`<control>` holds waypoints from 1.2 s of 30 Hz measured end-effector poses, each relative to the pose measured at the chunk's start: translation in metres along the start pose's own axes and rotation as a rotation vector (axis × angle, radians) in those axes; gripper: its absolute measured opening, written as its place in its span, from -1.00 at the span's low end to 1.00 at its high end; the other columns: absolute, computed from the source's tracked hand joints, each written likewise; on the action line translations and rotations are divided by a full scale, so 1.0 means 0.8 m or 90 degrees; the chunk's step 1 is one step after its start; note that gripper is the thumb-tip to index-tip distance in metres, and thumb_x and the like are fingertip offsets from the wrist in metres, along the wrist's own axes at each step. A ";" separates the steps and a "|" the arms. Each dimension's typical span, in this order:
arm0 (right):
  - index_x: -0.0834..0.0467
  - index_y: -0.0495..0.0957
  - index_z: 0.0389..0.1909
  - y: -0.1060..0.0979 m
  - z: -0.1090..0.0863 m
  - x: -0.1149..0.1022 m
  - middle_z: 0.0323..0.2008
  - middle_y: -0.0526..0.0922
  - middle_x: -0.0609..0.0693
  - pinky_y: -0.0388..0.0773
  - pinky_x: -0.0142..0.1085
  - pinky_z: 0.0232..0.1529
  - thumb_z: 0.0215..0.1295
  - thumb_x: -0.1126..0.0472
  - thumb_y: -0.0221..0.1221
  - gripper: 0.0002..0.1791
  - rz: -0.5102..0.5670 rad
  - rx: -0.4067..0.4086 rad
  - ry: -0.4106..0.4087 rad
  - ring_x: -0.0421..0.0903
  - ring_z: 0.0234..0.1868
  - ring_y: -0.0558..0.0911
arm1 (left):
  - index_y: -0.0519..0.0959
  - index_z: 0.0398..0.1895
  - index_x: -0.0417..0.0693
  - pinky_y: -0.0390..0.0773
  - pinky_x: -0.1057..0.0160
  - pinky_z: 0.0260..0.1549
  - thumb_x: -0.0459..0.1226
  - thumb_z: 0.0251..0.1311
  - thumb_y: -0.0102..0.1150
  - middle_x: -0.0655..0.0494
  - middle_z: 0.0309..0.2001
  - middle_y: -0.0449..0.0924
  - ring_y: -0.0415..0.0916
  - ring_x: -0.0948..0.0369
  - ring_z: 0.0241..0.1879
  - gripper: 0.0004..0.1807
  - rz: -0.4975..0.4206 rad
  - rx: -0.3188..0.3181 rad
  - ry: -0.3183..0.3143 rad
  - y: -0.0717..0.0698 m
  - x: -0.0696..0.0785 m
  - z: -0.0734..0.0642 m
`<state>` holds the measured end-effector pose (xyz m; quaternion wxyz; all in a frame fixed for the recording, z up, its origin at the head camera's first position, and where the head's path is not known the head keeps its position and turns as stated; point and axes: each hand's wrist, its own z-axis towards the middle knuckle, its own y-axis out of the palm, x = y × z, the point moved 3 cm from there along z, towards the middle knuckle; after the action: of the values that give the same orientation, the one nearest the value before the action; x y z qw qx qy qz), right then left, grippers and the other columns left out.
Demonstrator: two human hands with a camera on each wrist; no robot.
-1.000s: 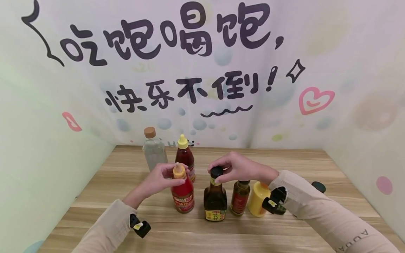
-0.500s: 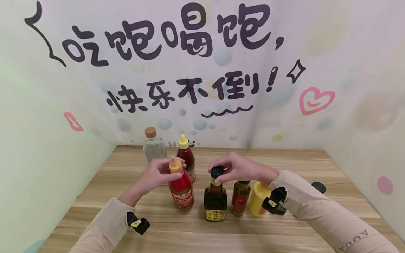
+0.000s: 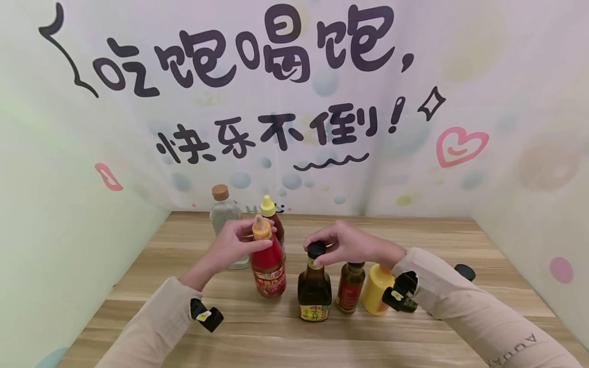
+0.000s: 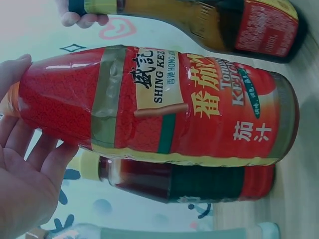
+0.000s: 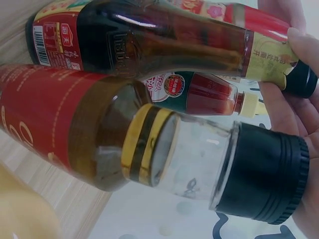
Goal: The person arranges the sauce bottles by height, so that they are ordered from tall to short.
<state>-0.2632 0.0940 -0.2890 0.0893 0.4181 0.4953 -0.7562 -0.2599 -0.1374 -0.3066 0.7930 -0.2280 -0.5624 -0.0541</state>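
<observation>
My left hand (image 3: 232, 246) grips a red ketchup bottle (image 3: 270, 276) around its neck, just below the orange cap. The left wrist view shows the ketchup label; whether its base touches the table cannot be told. My right hand (image 3: 353, 243) holds a dark soy sauce bottle (image 3: 315, 294) by its neck and black cap, thumb on one side and fingers on the other. That bottle is upright on the table. Close behind the ketchup, partly hidden, stands a dark red sauce bottle with a yellow cap (image 3: 268, 206).
A clear bottle (image 3: 224, 210) with a brown cap stands at the back left. Right of the soy sauce are a smaller red-labelled bottle (image 3: 351, 291) and a yellow bottle (image 3: 378, 292). A dark-lidded container (image 3: 465, 272) is mostly behind my right sleeve. A printed cloth backs the wooden table (image 3: 294, 347).
My left hand and the ketchup bottle have shifted away from me, closer to the yellow-capped bottle; the bottle tilted along the way. My right hand and the soy sauce bottle look unmoved.
</observation>
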 end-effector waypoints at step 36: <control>0.29 0.53 -0.12 -0.002 0.000 -0.001 -0.26 0.61 0.02 0.55 -0.37 -0.32 0.01 0.26 0.28 -0.63 0.004 -0.007 0.009 -0.18 -0.33 0.56 | 0.52 -0.05 -0.18 0.50 0.21 -0.18 -0.24 0.01 0.25 -0.02 -0.13 0.57 0.52 0.15 -0.17 -0.60 0.019 0.039 0.000 0.037 0.011 0.066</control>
<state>-0.2632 0.0945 -0.2872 0.0905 0.4247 0.4984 -0.7503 -0.2921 -0.0872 -0.2933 0.8002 -0.2119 -0.5604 -0.0245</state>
